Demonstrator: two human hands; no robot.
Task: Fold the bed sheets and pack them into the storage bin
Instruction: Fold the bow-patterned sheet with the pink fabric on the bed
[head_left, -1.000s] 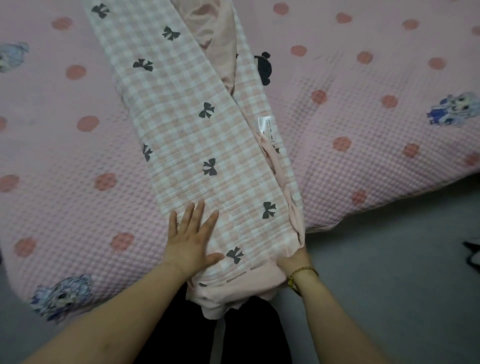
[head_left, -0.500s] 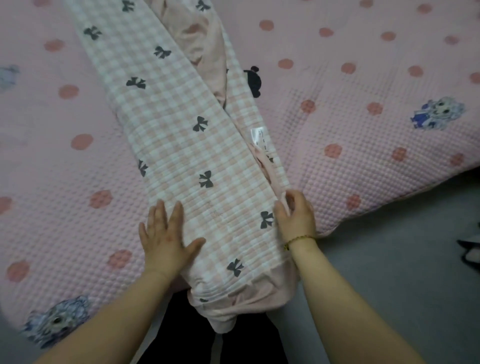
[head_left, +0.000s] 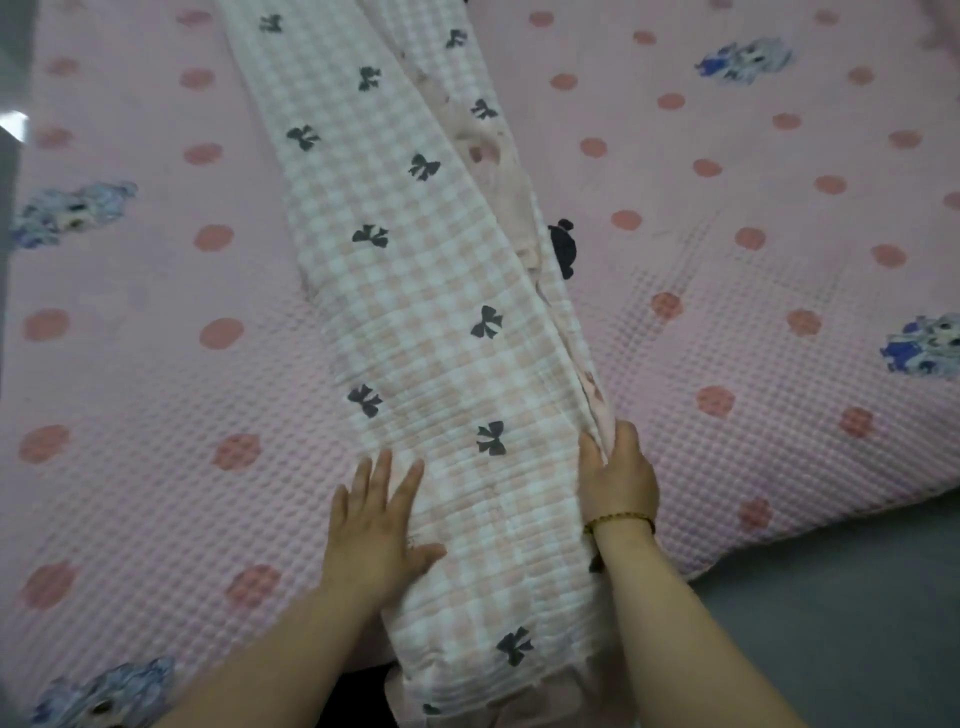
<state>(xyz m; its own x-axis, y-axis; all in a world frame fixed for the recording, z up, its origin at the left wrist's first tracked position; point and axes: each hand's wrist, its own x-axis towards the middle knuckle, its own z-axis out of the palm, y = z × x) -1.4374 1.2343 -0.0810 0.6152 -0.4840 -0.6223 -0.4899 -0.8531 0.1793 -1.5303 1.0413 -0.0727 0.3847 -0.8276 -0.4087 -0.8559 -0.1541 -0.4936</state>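
Note:
A pink-and-white checked bed sheet (head_left: 431, 322) printed with black bows lies folded into a long strip, running from the top of the view down over the near bed corner. My left hand (head_left: 376, 525) rests flat, fingers straight, on the strip's left edge. My right hand (head_left: 618, 480) grips the strip's right edge, fingers curled around the stacked layers; a bead bracelet circles its wrist. A plain pink underside shows along the right edge and at the hanging near end. No storage bin is in view.
The strip lies on a bed covered by a pink waffle-textured cover (head_left: 753, 322) with red dots and blue cartoon figures. Grey floor (head_left: 857, 613) shows at the lower right, beyond the bed corner. A small black object (head_left: 563, 247) peeks from under the strip's right side.
Both hands have slid farther up the strip from its near end. My right hand came from under the end to its right edge and now grips it. The view has tilted upward.

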